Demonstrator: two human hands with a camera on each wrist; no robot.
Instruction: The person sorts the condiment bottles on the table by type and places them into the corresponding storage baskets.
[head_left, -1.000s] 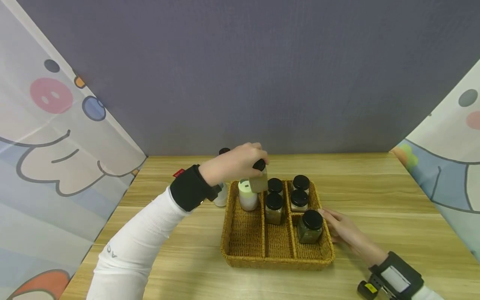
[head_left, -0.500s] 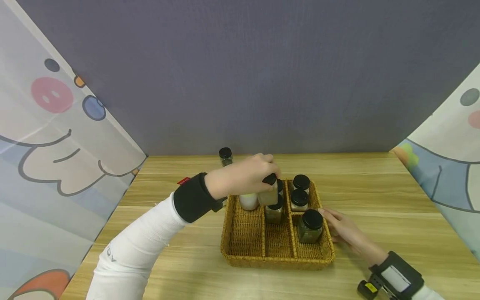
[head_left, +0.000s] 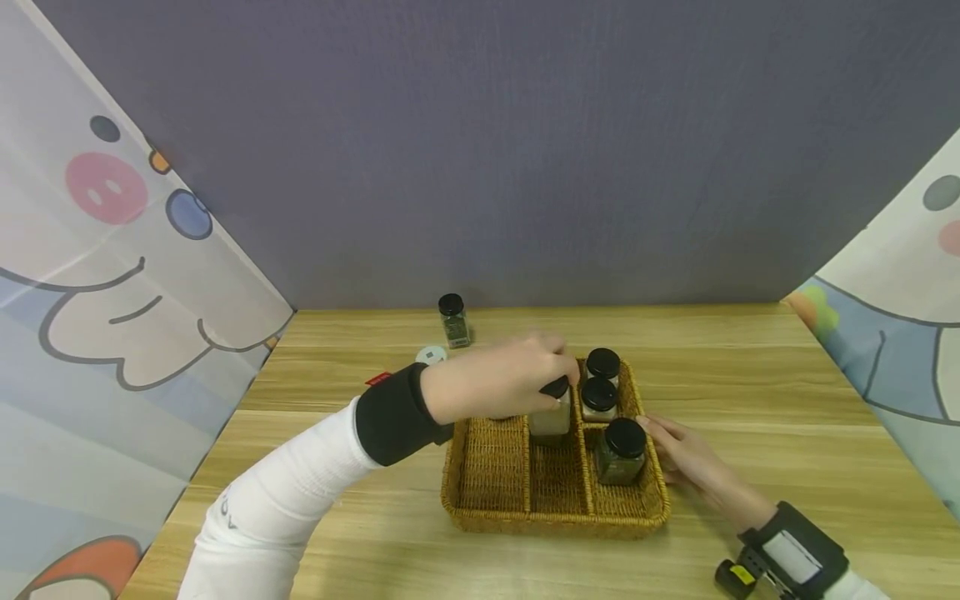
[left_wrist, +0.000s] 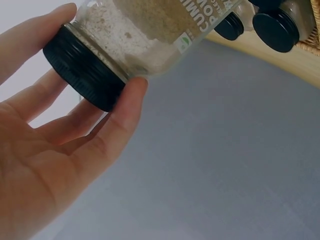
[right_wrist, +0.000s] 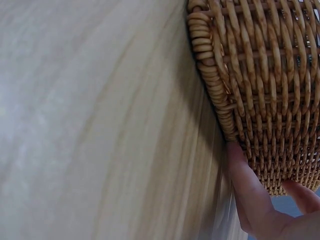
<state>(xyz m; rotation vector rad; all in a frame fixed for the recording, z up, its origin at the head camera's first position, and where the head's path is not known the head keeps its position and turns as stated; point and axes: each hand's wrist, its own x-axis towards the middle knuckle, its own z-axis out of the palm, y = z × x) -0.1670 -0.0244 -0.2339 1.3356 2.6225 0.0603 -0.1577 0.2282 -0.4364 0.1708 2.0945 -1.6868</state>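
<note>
My left hand (head_left: 510, 371) pinches a cumin powder jar (left_wrist: 145, 35) by its black lid (left_wrist: 85, 67), fingers and thumb spread around the lid. In the head view this jar (head_left: 550, 417) is over the middle compartment of the divided wicker basket (head_left: 555, 525), covering the jars behind it. My right hand (head_left: 690, 458) touches the basket's right side from outside. In the right wrist view, one fairly straight finger (right_wrist: 247, 185) meets the basket's bottom edge, and the thumb (right_wrist: 302, 196) lies against its woven wall (right_wrist: 270, 100).
Two black-lidded jars (head_left: 600, 398) stand in the basket's back right compartment, with a larger green-filled jar (head_left: 621, 454) in front. Behind the basket stands a small dark-lidded bottle (head_left: 454, 325). A white-topped container (head_left: 431, 355) shows beyond my left forearm. A grey panel (head_left: 480, 167) rises behind the table.
My left hand has carried the cumin powder jar rightward and down, from above the left compartment to the middle one. The right hand has stayed at the basket.
</note>
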